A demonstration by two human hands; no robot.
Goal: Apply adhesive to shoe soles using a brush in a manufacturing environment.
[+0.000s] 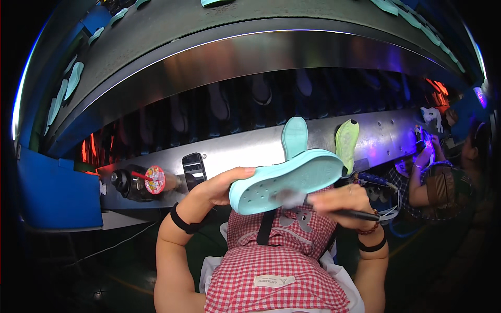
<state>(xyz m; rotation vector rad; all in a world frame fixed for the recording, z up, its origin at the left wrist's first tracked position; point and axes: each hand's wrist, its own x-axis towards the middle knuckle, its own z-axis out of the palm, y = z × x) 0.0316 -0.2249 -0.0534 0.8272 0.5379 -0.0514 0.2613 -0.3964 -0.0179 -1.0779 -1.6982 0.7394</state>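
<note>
My left hand [225, 186] grips the heel end of a light turquoise shoe sole [318, 175], tilted so its inner face shows, with small holes at the heel. In my right hand [347, 205] is a brush with a black handle [359, 214]. Its pale bristles, smeared by motion, lie against the sole's inner face near the holes. Behind the held sole, a second turquoise sole [295, 134] rests on the metal ledge [240, 151]. To its right lies a yellow-green sole [346, 142] with dark tips.
A dark phone [194, 168], a patterned drink cup [155, 181] with a red straw and a dark bottle [121, 180] stand left on the ledge. Beyond runs a conveyor belt [156, 36] carrying several soles. Another person [433, 177] sits at the right, near blue tubing.
</note>
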